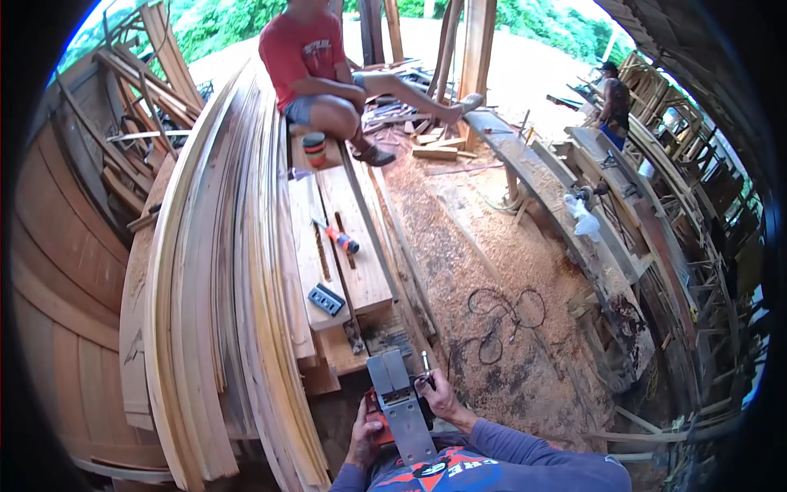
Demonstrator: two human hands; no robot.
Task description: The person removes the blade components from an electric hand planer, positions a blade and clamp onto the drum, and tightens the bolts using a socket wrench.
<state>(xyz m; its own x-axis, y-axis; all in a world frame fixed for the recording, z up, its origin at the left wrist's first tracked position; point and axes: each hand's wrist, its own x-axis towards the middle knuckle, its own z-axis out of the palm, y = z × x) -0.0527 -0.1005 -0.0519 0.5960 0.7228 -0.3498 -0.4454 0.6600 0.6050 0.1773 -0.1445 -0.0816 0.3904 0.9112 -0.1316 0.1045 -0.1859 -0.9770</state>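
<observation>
An electric hand planer [400, 402] rests against my body with its grey metal sole turned up and part of its red casing showing. My left hand [363, 435] is wrapped round the red casing on its left side. On the planer's right side, my right hand [441, 397] has its fingers closed on a small tool with a metal shaft [425, 359]; its exact kind is too small to tell. Ahead on a timber [357, 246] with slots cut in it lie a chisel with a red and blue handle [343, 239] and a dark rectangular block with openings [326, 300].
Long stacked boards [221, 246] run along the left. A person in a red shirt [305, 57] sits ahead beside a striped cup [314, 149]. A dark cord [492, 328] coils on the shavings-covered floor. A workbench [557, 197] stands right, and another person [612, 107] stands farther back.
</observation>
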